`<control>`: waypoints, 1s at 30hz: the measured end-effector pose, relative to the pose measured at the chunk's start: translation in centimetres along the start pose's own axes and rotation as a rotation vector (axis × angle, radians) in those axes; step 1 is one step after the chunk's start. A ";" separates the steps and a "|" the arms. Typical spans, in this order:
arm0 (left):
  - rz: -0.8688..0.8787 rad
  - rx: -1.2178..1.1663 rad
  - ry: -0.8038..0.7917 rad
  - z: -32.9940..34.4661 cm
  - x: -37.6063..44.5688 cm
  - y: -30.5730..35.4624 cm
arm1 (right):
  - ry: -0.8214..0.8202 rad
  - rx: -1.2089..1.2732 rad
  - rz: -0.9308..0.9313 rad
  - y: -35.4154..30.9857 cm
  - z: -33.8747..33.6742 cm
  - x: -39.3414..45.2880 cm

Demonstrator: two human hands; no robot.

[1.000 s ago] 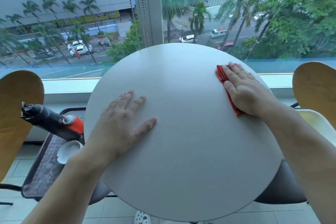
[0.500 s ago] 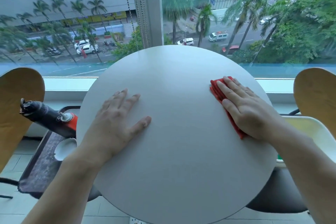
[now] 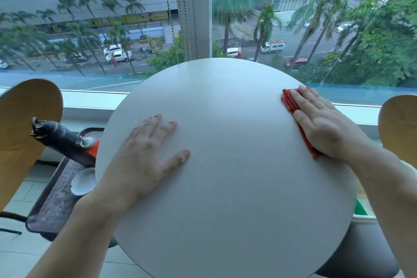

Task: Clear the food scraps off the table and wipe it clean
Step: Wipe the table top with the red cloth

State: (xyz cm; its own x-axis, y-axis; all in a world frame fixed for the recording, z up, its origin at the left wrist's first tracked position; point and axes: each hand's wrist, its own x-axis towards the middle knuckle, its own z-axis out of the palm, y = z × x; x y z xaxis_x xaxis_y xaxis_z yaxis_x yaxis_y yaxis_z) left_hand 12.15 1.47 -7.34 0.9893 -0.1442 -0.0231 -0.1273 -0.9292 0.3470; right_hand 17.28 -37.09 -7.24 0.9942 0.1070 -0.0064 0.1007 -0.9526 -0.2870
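On the round grey bench [image 3: 225, 187] by the window, the right hand [image 3: 322, 124] lies flat, fingers straight, pressing a folded red cloth [image 3: 290, 101] against the surface near the far right edge. The left hand [image 3: 146, 160] rests palm down on the left half of the bench, fingers spread and straight, holding nothing. Left of the bench, a dark tray [image 3: 56, 198] carries a black and orange bottle [image 3: 65, 140], lying tilted, and a small white bowl [image 3: 82, 180].
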 end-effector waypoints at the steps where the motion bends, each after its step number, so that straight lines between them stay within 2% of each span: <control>1: 0.000 0.005 -0.003 0.0 0.1 0.0 | -0.022 -0.004 0.039 0.0 0.4 0.7; 6: 0.001 0.016 -0.025 -0.2 0.2 -0.1 | -0.031 -0.050 0.049 -1.1 1.0 1.5; 12: 0.013 0.019 -0.028 -0.3 0.2 -0.2 | -0.036 -0.019 -0.045 -2.2 1.4 -2.2; 17: 0.011 0.014 -0.026 -0.3 0.1 -0.2 | -0.053 0.006 -0.031 -0.9 0.9 -3.9; 30: -0.008 0.005 -0.042 -0.2 0.4 -0.1 | -0.054 -0.006 0.060 1.6 0.3 1.8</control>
State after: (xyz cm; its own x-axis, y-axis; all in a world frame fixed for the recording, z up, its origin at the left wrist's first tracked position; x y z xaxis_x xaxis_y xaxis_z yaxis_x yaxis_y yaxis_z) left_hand 12.53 1.58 -7.15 0.9864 -0.1510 -0.0648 -0.1201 -0.9319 0.3423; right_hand 19.26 -38.29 -8.00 0.9951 0.0643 -0.0749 0.0411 -0.9596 -0.2784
